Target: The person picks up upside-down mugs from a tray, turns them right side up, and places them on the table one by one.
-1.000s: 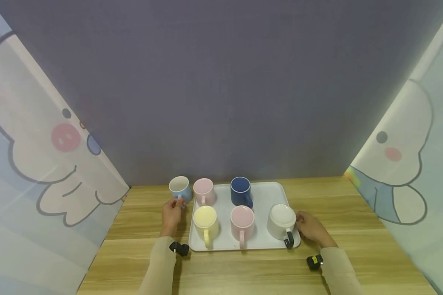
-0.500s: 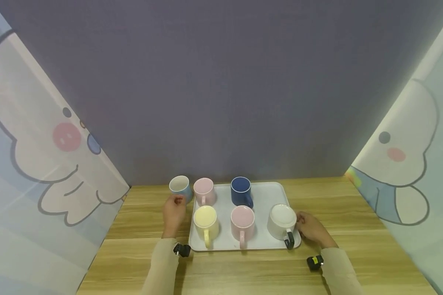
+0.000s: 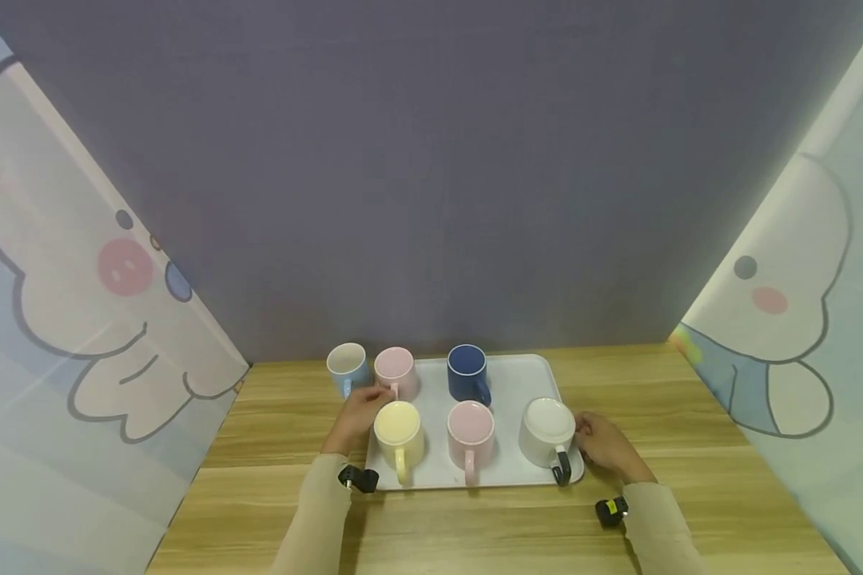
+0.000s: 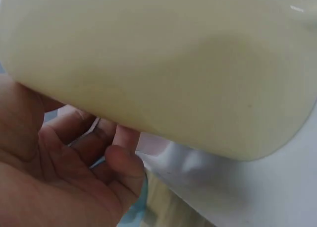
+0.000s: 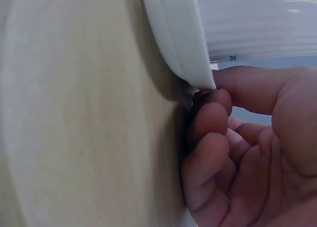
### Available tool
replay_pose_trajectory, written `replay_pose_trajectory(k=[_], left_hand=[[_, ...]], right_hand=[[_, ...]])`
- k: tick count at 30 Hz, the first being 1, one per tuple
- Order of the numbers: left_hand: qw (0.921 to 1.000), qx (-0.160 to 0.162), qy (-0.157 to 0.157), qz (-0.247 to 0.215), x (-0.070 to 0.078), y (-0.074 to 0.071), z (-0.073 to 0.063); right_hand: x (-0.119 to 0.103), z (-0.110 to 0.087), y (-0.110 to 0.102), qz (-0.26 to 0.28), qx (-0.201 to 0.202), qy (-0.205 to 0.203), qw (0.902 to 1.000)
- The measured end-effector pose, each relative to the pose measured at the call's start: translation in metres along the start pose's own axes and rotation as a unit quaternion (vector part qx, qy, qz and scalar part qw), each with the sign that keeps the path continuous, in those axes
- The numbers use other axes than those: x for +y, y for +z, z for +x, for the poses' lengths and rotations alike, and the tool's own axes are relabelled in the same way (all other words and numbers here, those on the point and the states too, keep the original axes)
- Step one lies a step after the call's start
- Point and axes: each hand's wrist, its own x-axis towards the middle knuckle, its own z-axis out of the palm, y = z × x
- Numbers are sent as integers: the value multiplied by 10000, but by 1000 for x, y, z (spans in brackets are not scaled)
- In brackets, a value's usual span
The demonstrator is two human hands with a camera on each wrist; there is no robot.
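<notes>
My left hand (image 3: 358, 414) reaches over the left edge of the white tray (image 3: 507, 471), its fingertips at the handle of the back-left pink mug (image 3: 397, 375). In the left wrist view the yellow mug (image 4: 163, 63) hides some fingertips, so I cannot tell whether they grip that handle. The light-blue mug (image 3: 348, 371) stands upright on the table, just off the tray and beside this hand. My right hand (image 3: 604, 441) pinches the tray's right rim (image 5: 190, 53), thumb on top and fingers below, close to the white mug (image 3: 546, 431) with a black-and-white handle.
A dark-blue mug (image 3: 467, 375) stands at the tray's back middle, and another pink mug (image 3: 471, 435) at its front middle. A grey wall (image 3: 431, 200) rises right behind the wooden table (image 3: 475, 535). Cartoon-printed curtains (image 3: 65, 319) hang on both sides.
My left hand has left the light-blue mug's handle and moved right to the back-left pink mug's handle. The right hand stays on the tray rim. The mugs have not moved.
</notes>
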Motion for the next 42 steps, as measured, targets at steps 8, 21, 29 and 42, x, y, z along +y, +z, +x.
replay_pose_trajectory(k=[8, 21, 29, 42], left_hand=[[9959, -506, -428, -618, -2, 1, 3], [9950, -280, -591, -756, 5, 4, 9], [9974, 181, -465, -526, 11, 4, 9], [9974, 414, -9, -594, 22, -2, 2]], right_hand=[[-1, -2, 0, 65, -11, 73, 10000], [-2, -1, 1, -4, 33, 50, 10000], [-3, -1, 1, -136, 86, -97, 9998], [-1, -1, 1, -150, 65, -18, 9999]])
